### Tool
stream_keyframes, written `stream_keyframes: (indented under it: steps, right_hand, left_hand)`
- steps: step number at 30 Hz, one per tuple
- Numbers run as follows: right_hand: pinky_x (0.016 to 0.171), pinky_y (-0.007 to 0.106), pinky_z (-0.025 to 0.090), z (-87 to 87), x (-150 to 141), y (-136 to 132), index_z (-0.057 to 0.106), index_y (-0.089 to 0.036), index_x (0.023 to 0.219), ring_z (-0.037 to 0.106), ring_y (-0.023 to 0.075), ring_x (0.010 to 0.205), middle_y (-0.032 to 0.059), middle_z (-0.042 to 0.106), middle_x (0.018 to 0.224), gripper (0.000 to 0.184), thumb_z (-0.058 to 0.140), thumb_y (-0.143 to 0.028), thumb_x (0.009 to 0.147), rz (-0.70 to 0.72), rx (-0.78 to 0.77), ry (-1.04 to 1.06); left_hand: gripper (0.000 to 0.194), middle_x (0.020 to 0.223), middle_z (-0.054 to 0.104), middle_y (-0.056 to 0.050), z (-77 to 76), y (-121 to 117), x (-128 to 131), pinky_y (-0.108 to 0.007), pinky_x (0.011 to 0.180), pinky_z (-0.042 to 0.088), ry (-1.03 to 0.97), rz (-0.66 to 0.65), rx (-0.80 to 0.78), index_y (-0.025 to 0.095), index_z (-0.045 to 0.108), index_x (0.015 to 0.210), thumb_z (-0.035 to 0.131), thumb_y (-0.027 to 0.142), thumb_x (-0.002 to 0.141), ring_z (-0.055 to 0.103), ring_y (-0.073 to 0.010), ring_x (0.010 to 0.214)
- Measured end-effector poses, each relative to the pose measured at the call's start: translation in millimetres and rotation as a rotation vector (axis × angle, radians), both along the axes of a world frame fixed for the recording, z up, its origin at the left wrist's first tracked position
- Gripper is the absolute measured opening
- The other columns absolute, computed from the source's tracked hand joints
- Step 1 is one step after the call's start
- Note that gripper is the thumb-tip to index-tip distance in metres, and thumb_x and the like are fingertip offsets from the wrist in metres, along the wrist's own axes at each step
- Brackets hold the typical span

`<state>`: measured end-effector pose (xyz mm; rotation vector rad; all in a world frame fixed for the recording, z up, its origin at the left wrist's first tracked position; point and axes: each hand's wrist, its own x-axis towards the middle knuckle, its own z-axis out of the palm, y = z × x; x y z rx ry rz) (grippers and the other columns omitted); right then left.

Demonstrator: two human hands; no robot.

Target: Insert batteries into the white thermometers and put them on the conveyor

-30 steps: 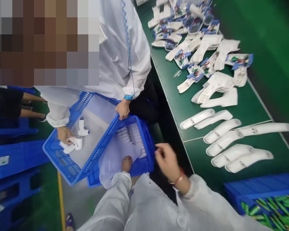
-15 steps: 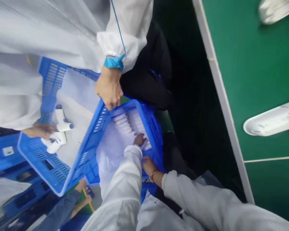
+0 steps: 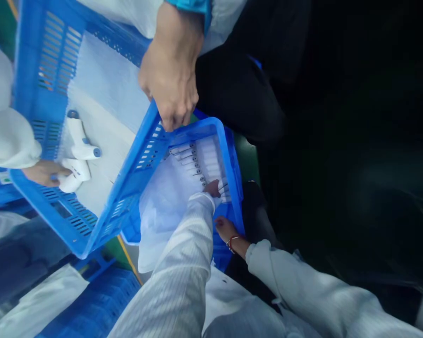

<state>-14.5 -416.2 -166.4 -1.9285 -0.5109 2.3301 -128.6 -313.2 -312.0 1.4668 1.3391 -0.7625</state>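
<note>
My left hand [image 3: 212, 188] reaches down into a deep blue bin [image 3: 238, 206], its fingers closed at a white plastic part [image 3: 223, 187] near the end of a row. Several similar white parts [image 3: 190, 162] with dark round ends lie side by side there. A pale, translucent sheet [image 3: 162, 206] hangs over the bin's left part, beside my left forearm. Lower right, my right hand [image 3: 227, 228], with a red bracelet on the wrist, stays by the bin's near end. Its fingers are curled, and whatever is between them is hidden.
A co-worker's hand [image 3: 174, 70] grips the rim of a tilted blue slatted crate [image 3: 118, 188]. Another hand [image 3: 44, 173] touches one of two white handheld devices [image 3: 79, 176] on a white sheet [image 3: 105, 141] inside it. Dark trousers [image 3: 239, 89] are close beyond the bin.
The view has dropped closer to the bins, and the green tabletop has left the picture. My left hand remains among the white parts and my right hand by the bin's near end.
</note>
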Motion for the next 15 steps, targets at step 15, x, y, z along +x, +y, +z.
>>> stream_keyframes:
  steps: [15]
  right_hand:
    - [0.052, 0.021, 0.035, 1.4, 0.5, 6.9, 0.059, -0.018, 0.078, 0.047, 0.0105, 0.055, -0.0029, 0.055, 0.061, 0.022, 0.043, -0.007, 0.068, 0.127, 0.002, -0.011]
  left_hand:
    - [0.063, 0.110, 0.057, -0.010, 8.6, -5.9, -12.3, -0.038, 0.086, 0.045, -0.051, 0.007, -0.048, 0.014, 0.038, 0.128, 0.065, 0.026, 0.072, 0.055, -0.0217, 0.099]
